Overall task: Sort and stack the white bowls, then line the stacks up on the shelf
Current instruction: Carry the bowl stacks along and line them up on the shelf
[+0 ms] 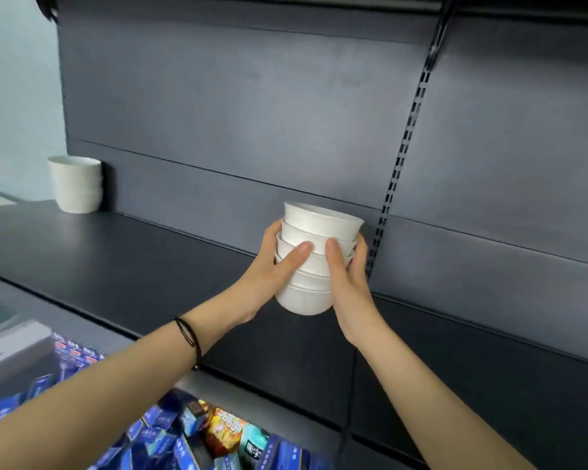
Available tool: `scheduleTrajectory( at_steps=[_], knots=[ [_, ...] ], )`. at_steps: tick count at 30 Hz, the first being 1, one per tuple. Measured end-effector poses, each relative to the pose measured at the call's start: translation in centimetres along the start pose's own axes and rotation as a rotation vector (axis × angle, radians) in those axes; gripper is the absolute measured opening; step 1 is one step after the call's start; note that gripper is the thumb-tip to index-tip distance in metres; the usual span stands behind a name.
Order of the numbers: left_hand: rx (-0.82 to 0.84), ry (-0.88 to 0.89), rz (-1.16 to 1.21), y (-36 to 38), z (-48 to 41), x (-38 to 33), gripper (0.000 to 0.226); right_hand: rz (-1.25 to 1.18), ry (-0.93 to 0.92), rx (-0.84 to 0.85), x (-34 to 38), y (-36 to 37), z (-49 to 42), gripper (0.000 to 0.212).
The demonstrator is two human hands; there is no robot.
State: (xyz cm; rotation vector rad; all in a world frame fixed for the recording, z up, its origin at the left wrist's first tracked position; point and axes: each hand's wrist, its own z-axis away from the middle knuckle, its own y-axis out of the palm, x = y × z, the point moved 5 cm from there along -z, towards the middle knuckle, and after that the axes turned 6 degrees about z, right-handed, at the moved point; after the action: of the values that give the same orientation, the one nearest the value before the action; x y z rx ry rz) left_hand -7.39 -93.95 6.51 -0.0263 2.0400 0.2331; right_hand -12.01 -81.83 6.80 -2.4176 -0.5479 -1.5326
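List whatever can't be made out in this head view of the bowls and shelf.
1. Head view, held stack: the left hand and right hand cover its sides, so the bowl count is unsure.
2. Its base: the angle hides whether it touches the shelf.
3. Head view, far stack: blurred, bowl count unclear.
4. Head view, blue boxes: cut off by the bottom edge, print blurred.

Not much legible here tbh. Down at 6 o'clock, in the heap of packets, a teal-and-black glossy pouch [253,447] has two white Chinese characters on a dark patch. Looks like 黑字, but it's blurry. Just at its 10 o'clock, an orange-yellow crinkly snack bag [225,428] carries big pale Chinese lettering, unreadable. The blue cardboard boxes [160,442] around them have white print, too smeared to read.
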Motion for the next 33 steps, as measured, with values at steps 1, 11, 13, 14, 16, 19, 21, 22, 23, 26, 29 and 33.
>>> scheduleTrajectory(
  at_steps=[1, 11, 13, 14, 16, 19, 21, 22, 23, 26, 29, 33],
  knots=[
    [-0.009, 0.001, -0.016, -2.3, 0.2, -0.7, 0.069, -0.014, 0.004, 0.013, -0.3, 2.4, -0.5, 0.092],
    [-0.147, 0.014, -0.091, -23.2, 2.8, -4.4, 0.065, -0.076, 0.039, 0.123, -4.2, 23.7, -4.3, 0.072],
    [-0.185, 0.018, -0.103, -26.6, 3.0, -4.5, 0.07, -0.079, 0.056, 0.148, -5.2, 26.8, -5.2, 0.073],
    [-0.204, 0.019, -0.105, -28.1, 3.2, -4.4, 0.076, -0.075, 0.061, 0.16, -5.7, 28.2, -5.5, 0.074],
    [-0.232, 0.013, -0.103, -31.0, 3.6, -3.8, 0.087, -0.068, 0.071, 0.187, -6.7, 30.8, -6.2, 0.072],
    [-0.258, 0.01, -0.112, -34.2, 3.3, -3.0, 0.09, -0.058, 0.074, 0.226, -8.3, 33.6, -7.7, 0.069],
    [-0.273, 0.018, -0.114, -35.9, 2.5, -2.7, 0.084, -0.043, 0.068, 0.24, -8.9, 35.0, -9.1, 0.08],
    [-0.275, 0.014, -0.113, -36.8, 2.0, -2.6, 0.08, -0.039, 0.065, 0.246, -9.2, 35.6, -9.8, 0.083],
    [-0.27, 0.006, -0.112, -37.6, 1.4, -2.4, 0.077, -0.039, 0.062, 0.253, -9.5, 36.2, -10.6, 0.085],
    [-0.263, -0.005, -0.112, -40.2, -0.7, -1.7, 0.076, -0.031, 0.061, 0.255, -10.8, 38.0, -12.9, 0.081],
    [-0.298, 0.01, -0.09, -42.6, -2.7, -0.9, 0.073, -0.019, 0.05, 0.226, -12.4, 39.7, -15.1, 0.074],
    [-0.269, -0.035, -0.114, -46.2, -5.4, 0.3, 0.08, -0.018, 0.034, 0.222, -14.3, 41.7, -18.0, 0.071]
  ],
)
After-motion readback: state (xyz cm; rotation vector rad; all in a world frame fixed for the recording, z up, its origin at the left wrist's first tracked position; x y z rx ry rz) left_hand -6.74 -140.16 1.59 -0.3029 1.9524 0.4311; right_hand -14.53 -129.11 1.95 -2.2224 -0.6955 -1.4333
